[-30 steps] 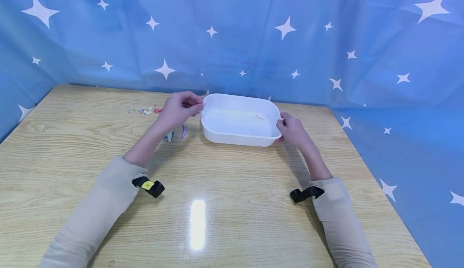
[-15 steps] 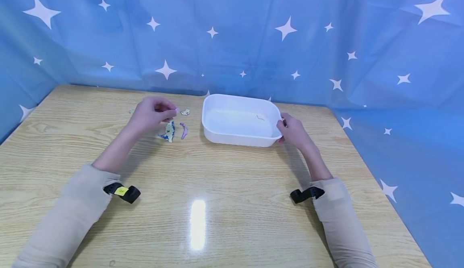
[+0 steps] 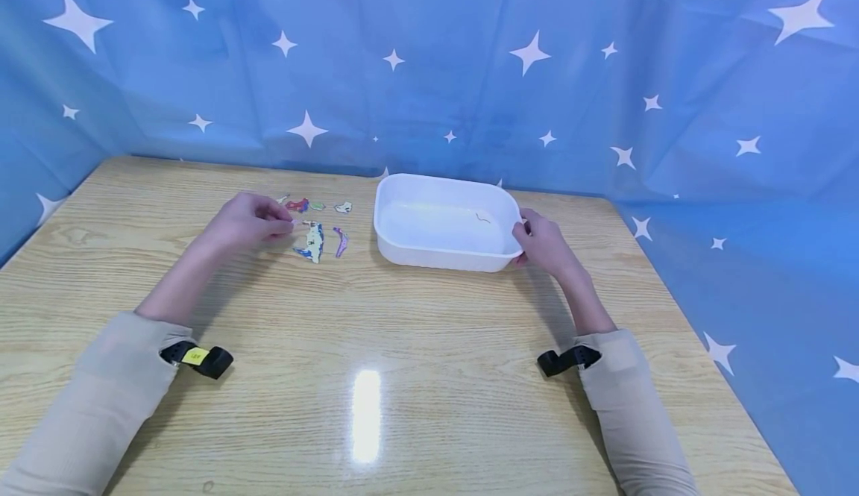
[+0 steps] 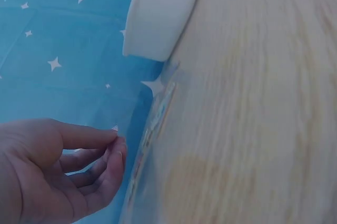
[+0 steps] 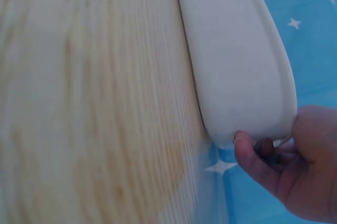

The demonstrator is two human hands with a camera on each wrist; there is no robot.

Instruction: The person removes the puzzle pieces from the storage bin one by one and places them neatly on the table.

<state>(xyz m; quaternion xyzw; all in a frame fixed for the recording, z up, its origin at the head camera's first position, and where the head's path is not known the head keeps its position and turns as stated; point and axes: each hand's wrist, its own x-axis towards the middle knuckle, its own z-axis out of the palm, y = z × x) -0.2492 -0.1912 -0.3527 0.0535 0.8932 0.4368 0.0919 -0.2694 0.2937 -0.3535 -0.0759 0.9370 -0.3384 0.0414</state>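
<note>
My left hand [image 3: 250, 221] pinches a tiny pale pink scrap [image 4: 115, 128] between thumb and index finger, a little above the table at the left. Just right of its fingertips lies a flat, irregular cut-out [image 3: 313, 242] in cream and blue, and beyond it a thin purple one [image 3: 341, 242]. A red and blue cut-out [image 3: 297, 204], a small green one [image 3: 318, 206] and a cream one [image 3: 343, 207] lie behind. My right hand [image 3: 542, 241] grips the right end of a white plastic tub [image 3: 436, 259] at its rim. Inside the tub is a thin orange-brown squiggle [image 3: 482, 218].
The wooden table [image 3: 429, 317] reaches back to a blue curtain [image 3: 429, 93] with white stars. The tub stands near its back edge. Black wrist cameras sit on both sleeves, and a bright light reflection shows on the tabletop.
My left hand has moved left, away from the tub's left rim, over the cut-outs and past them, uncovering several. The right hand and the tub have stayed in place.
</note>
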